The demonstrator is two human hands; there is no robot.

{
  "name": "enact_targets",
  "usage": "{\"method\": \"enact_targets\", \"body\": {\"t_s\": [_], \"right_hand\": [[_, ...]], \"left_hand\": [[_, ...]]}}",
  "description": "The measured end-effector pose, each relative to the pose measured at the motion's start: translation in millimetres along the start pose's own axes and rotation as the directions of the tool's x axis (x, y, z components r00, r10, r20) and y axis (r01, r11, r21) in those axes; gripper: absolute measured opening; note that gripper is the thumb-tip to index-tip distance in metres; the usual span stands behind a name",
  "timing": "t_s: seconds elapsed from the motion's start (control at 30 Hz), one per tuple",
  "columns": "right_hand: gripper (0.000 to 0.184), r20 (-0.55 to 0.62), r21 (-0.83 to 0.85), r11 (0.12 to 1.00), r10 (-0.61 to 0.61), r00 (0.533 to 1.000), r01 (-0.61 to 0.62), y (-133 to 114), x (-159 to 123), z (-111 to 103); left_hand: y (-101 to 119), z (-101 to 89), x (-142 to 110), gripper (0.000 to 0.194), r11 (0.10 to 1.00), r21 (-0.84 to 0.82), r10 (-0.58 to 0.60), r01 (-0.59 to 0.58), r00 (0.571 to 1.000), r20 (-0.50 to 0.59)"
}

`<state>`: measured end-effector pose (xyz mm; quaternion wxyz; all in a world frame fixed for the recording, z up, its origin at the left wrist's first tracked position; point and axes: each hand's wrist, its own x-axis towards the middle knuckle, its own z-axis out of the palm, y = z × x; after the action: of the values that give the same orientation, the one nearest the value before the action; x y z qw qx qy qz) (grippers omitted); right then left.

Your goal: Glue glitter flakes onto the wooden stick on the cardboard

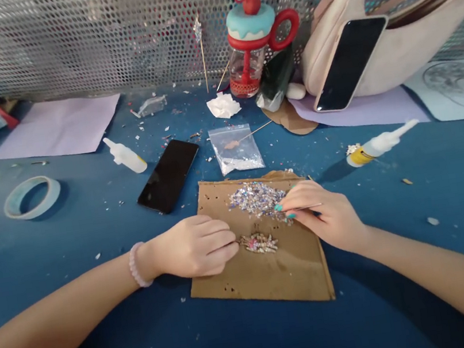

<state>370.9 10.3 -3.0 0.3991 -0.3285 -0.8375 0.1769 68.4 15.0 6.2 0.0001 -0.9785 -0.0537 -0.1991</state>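
Two hands were over the brown cardboard sheet (273, 272) on the blue table (389, 174) when I checked the head view. Left hand (194, 246): resting on the sheet's left edge, fingers curled in loosely, tips touching a small strip-shaped cluster of glittery bits (258, 243); nothing visibly gripped. Pink bead bracelet (134, 265) on that wrist. Right hand (327, 212): closed in a pinch on a thin stick (307, 207), held approx. level, far end toward the right. Its fingertips sat at the right edge of the loose sequin pile (257, 198), which lay on the sheet's upper half, just above the small cluster.

Surroundings, I logged as follows:
- Clear zip bag w/ glitter (236, 150) just behind the sheet; a second stick lay across it.
- Black phone (169, 174) face up, left of the bag.
- Small glue bottle (126, 155) left of the phone; another, yellow-labelled glue bottle (378, 146) to the right of the sheet.
- Tape roll (32, 197) well apart at left.
- Red-lidded jar (250, 49) and cream bag (391, 45) w/ a second phone leaning on it, at the back by the perforated wall.
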Motion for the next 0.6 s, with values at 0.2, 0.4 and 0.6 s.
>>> {"method": "enact_targets", "body": {"t_s": [0.2,0.4,0.6], "right_hand": [[0.013,0.003,0.007,0.998,-0.056,0.998,0.056,10,15,2],[0.014,-0.009,0.079,0.996,-0.045,0.999,0.046,14,22,4],[0.014,-0.018,0.102,0.994,-0.025,1.0,0.027,10,15,5]], "left_hand": [[-4,1.5,-3,0.019,0.999,-0.036,-0.015,0.015,1.0,0.004],[-5,3.8,-5,0.02,0.998,-0.067,0.007,-0.007,1.0,-0.007],[-5,2.8,-3,0.02,0.996,-0.089,0.002,-0.003,1.0,-0.01]]}}
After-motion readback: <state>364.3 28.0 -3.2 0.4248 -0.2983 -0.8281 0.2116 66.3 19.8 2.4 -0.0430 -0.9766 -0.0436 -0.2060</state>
